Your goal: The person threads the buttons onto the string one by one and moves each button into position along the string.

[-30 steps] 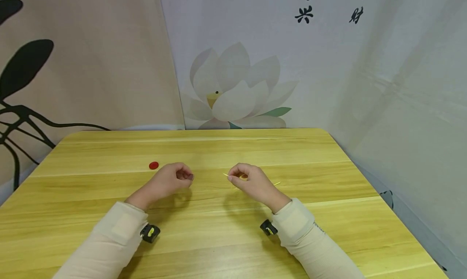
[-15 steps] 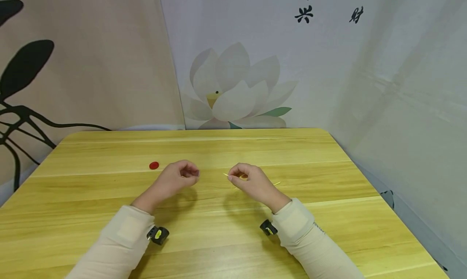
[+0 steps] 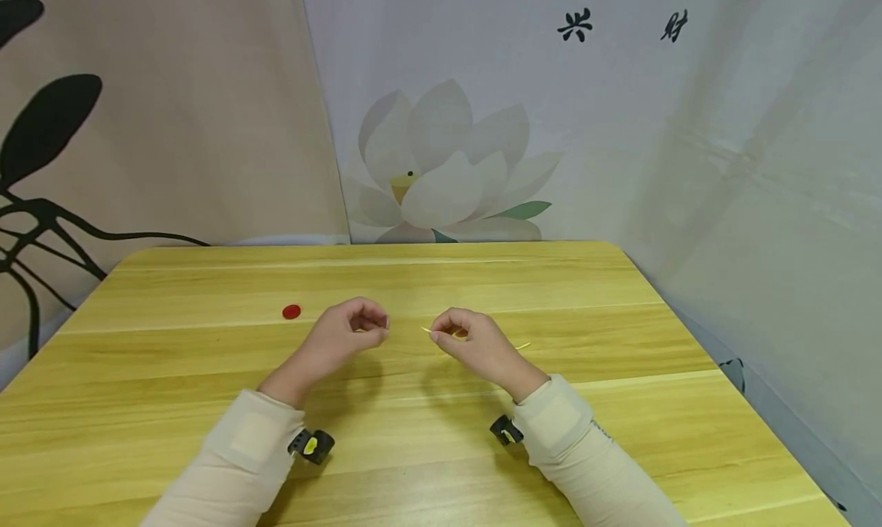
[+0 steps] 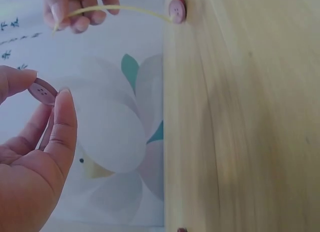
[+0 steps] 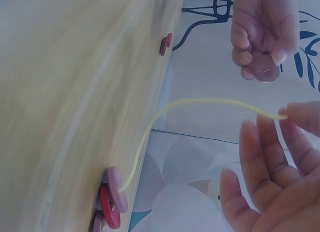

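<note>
Overall, a pale cloth [image 3: 482, 21] fills the background, with one wooden desk [image 3: 413, 473] before it. Two bare hands face each other above the desk, nearer its far edge than its near one, with a gap between. The left hand [image 3: 344, 329] pinches the held button [image 5: 265, 67] by its rim between thumb and finger, holes uncovered. The right hand [image 3: 475, 345] pinches the yellow string [image 5: 200, 101] between thumb and finger near its tip, other fingers loosely apart. The string arcs down to buttons on the desk below that hand; a tail shows toward the right edge.

Joining tip to hole would likely go best with a very short, stiff end showing, the button steady and its face turned squarely to the string.

Counted: one string, one held button, and at least three grouped at the string: a pink button [image 5: 117, 187], a red button [image 5: 109, 212] and a purple button [image 5: 98, 224], cut off by the frame. One loose button [image 3: 292, 312], red, lies toward the far left corner; whether the dark shape [image 5: 163, 46] beside it is another, I cannot tell.
</note>
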Available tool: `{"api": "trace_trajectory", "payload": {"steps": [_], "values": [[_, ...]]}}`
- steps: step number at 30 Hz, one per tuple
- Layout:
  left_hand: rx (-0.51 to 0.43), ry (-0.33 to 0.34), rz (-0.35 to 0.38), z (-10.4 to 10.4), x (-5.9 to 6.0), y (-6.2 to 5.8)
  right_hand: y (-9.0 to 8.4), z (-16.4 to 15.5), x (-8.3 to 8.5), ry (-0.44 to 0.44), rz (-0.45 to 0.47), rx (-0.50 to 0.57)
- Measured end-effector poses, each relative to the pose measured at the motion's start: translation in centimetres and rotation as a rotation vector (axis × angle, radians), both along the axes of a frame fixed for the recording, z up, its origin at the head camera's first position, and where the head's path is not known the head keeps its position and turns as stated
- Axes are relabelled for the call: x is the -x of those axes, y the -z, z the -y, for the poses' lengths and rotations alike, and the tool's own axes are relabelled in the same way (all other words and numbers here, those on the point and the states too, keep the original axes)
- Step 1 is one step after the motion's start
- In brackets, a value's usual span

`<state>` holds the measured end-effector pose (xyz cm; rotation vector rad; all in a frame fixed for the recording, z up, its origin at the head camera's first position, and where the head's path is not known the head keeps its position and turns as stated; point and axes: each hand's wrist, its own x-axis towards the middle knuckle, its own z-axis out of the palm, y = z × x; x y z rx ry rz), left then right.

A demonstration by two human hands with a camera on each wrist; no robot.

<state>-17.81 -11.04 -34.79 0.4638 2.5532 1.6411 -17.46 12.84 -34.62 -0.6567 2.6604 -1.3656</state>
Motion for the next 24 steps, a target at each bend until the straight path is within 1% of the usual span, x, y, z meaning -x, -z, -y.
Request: {"api": "trace_trajectory", "payload": {"steps": [12,24], "values": [[-0.067,0.021,0.012,-1.2,-0.5,-0.3,0.1,0.0,-0.1,-0.012,0.006,0.010],[-0.116,0.053,0.075,-1.8,-0.9,0.0,0.1,0.3,-0.3,-0.025,0.042,0.026]]}}
